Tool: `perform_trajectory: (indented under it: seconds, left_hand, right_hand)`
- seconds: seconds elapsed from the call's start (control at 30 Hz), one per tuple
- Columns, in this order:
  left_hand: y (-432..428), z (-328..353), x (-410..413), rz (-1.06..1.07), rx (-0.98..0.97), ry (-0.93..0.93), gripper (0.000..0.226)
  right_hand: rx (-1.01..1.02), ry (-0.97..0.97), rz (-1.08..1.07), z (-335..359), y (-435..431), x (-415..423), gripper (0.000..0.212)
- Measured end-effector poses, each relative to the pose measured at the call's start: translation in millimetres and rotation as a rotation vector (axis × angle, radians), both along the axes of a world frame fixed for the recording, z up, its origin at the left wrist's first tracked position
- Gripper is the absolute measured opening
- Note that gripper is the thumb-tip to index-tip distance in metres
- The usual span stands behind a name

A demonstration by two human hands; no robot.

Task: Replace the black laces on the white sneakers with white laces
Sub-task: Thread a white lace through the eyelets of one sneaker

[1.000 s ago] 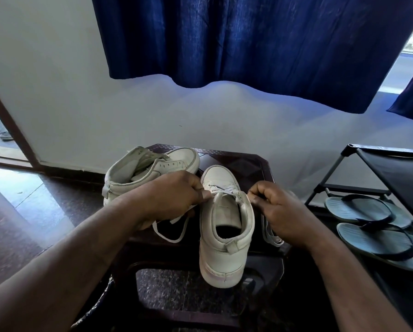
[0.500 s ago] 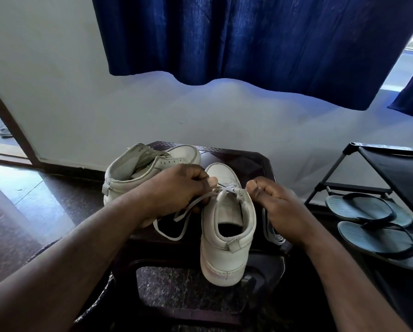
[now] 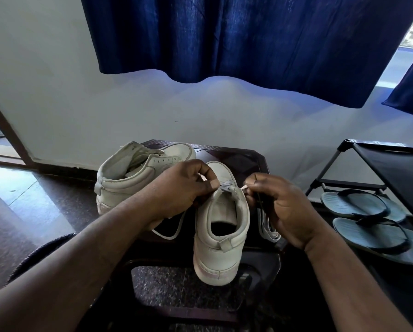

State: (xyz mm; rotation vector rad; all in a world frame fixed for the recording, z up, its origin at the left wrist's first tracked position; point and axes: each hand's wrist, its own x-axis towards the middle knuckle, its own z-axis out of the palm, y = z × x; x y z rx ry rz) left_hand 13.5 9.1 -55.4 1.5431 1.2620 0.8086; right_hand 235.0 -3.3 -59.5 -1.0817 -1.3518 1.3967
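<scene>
The left hand (image 3: 184,188) pinches the white lace (image 3: 226,188) just above the tongue of the near sneaker (image 3: 221,238), fingers curled tight. The right hand (image 3: 285,207) pinches the lace's tip beside the right eyelets, with more lace looped below its palm. The sneaker stands between the two hands, heel toward the person, at the near edge of the dark stool (image 3: 243,159). The second sneaker (image 3: 131,180) sits just left, partly behind the left hand. A shoe rack (image 3: 368,164) holding sandals (image 3: 368,226) crowds the right side, while bare floor opens to the left.
</scene>
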Motion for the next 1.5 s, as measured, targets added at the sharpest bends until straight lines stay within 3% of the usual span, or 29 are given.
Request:
perform_trajectory:
  seconds: [0.13,0.2,0.3,0.43,0.57,0.73,0.87,1.07,1.27,1.43,1.5]
  left_hand:
    - [0.8,1.9,-0.2,0.0,0.009,-0.028,0.023]
    - [-2.6,6.6,1.8,0.007,0.077,0.062,0.032]
    - [-8.0,12.6,7.8,0.077,0.201,0.15,0.029]
    - [-7.7,17.7,14.2,0.087,0.33,0.048,0.019]
    - [-4.7,20.7,26.1,-0.025,0.327,-0.03,0.035]
    - [-5.7,25.7,34.3,-0.234,0.268,-0.208,0.034]
    - [-6.8,29.0,34.2,-0.216,0.293,-0.23,0.022]
    - [6.3,18.2,22.2,0.064,0.39,0.192,0.017]
    - [-0.6,23.9,27.8,-0.118,0.365,-0.233,0.035]
    - [-7.0,24.1,36.9,-0.101,0.452,-0.186,0.023]
    - [-2.3,22.4,35.2,-0.026,0.465,-0.052,0.022]
  right_hand:
    - [-0.001,0.127,-0.081,0.9,2.1,4.9,0.016]
    - [0.012,0.179,-0.102,2.2,2.0,5.5,0.014]
    - [0.05,0.3,-0.092,7.9,-1.0,3.6,0.017]
    - [0.223,0.231,-0.127,20.7,-8.5,-0.5,0.021]
    - [0.381,0.125,-0.155,32.3,-21.9,-9.5,0.02]
    - [0.408,0.169,-0.187,39.6,-30.2,-8.2,0.021]
    - [0.353,0.277,-0.203,41.5,-30.4,-6.6,0.023]
    - [0.276,0.535,-0.187,48.3,-26.6,8.1,0.022]
    - [0.317,0.189,-0.285,38.9,-26.9,-3.2,0.017]
    - [0.338,0.092,-0.27,37.9,-30.3,-9.5,0.017]
    - [0.329,0.131,-0.254,38.3,-29.9,-8.0,0.017]
